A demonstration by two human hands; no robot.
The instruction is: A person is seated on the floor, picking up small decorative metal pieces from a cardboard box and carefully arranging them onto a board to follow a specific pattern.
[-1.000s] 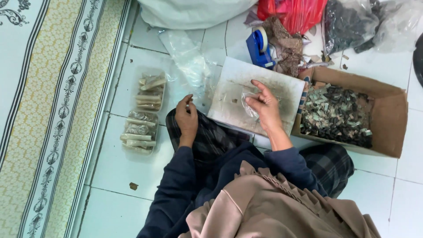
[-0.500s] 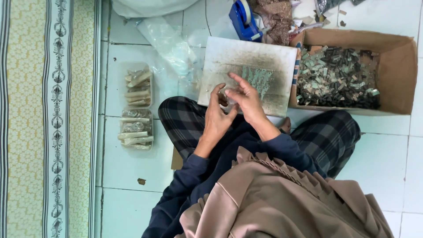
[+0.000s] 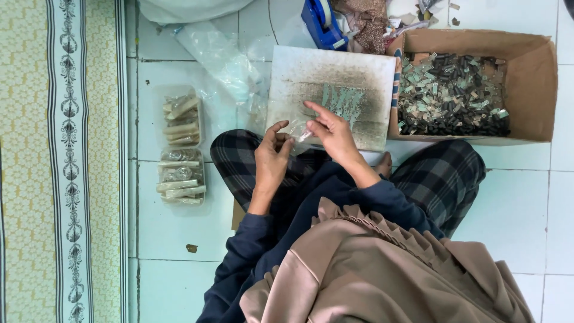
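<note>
Nearest us, our left hand (image 3: 272, 157) and right hand (image 3: 333, 133) meet over the lap, fingers pinched on one small clear plastic bag (image 3: 297, 130) — held up between them, apparently to work its mouth. Beyond lies one smudged white square board (image 3: 311, 78) with a short row of pale green strips (image 3: 342, 100). Two clear packs of rolled bundles (image 3: 180, 146) lie left; one brown cardboard box (image 3: 538, 78) of small pieces sits right.

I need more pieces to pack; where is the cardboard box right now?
In the head view the cardboard box sits on the tiled floor at upper right, right of the worn board, beyond the right hand.
</note>
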